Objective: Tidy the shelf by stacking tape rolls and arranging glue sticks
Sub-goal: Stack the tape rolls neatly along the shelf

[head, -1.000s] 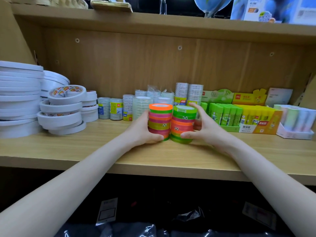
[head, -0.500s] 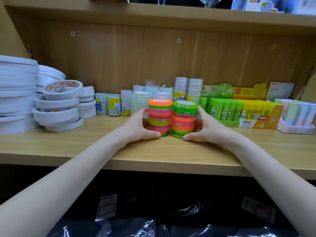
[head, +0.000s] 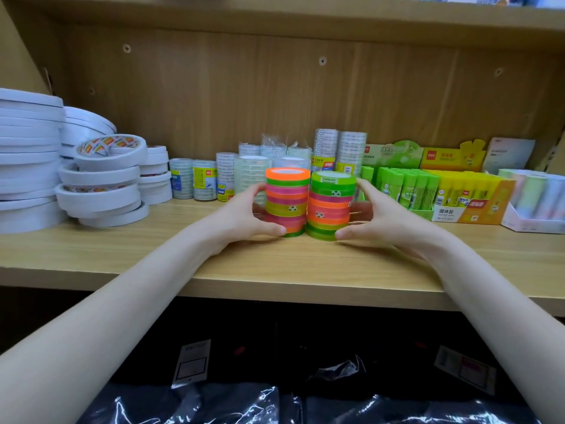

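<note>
Tape stacks, two, neon: left stack (head: 286, 201) orange-topped, right stack (head: 330, 205) green-topped, touching, upright near the front of the wooden shelf (head: 275, 264). Left hand (head: 244, 218) cups the left stack; right hand (head: 379, 215) cups the right, thumbs at the bases. Behind: clear tape rolls (head: 226, 179), green glue sticks (head: 406, 188), white tape rolls (head: 97, 179) far left.

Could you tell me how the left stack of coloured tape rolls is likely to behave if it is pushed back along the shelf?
The left stack is loose rolls piled tall and narrow, so a push near the top would probably shear or topple it. The left hand grips low, which likely slides it whole. It touches the right stack, so they may drag together.
</note>
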Available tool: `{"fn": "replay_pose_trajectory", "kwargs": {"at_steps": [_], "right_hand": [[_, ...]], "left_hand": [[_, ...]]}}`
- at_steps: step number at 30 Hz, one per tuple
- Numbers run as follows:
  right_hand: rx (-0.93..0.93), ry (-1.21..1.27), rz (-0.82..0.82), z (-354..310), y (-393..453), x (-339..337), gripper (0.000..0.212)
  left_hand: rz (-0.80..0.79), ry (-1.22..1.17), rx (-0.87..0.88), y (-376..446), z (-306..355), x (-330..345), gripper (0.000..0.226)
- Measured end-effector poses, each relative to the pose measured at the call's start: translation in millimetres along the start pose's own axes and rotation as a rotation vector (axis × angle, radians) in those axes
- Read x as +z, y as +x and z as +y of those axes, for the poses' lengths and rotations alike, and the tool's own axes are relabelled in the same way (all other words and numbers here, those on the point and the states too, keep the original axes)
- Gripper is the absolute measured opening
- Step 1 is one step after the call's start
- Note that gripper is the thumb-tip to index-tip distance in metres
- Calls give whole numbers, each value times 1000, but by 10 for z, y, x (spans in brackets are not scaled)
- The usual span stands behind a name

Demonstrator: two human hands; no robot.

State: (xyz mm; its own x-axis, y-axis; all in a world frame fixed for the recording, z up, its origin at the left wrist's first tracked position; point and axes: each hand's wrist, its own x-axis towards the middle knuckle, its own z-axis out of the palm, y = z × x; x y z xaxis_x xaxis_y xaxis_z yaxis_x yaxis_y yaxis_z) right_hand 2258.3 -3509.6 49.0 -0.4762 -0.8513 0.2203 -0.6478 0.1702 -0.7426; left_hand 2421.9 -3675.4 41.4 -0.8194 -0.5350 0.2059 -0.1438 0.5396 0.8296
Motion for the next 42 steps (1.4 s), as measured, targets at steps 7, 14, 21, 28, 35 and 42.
{"fn": "replay_pose_trajectory", "kwargs": {"at_steps": [7,14,21,28,35,42], "right_hand": [[-2,-39,80,-9,-4,19,93],[-15,-67,66,45,45,40,94],[-20,-127,95,0,33,60,90],[-17,193,59,1,10,-29,85],[-21,-4,173,10,71,41,86],[-44,-70,185,1,86,87,87]], "left_hand": [[76,100,-4,29,5,-1,83],[86,149,25,37,-16,15,77],[122,224,67,29,28,54,72],[69,70,87,-6,58,63,67],[195,344,115,92,46,79,64],[212,372,95,125,45,84,71]]}}
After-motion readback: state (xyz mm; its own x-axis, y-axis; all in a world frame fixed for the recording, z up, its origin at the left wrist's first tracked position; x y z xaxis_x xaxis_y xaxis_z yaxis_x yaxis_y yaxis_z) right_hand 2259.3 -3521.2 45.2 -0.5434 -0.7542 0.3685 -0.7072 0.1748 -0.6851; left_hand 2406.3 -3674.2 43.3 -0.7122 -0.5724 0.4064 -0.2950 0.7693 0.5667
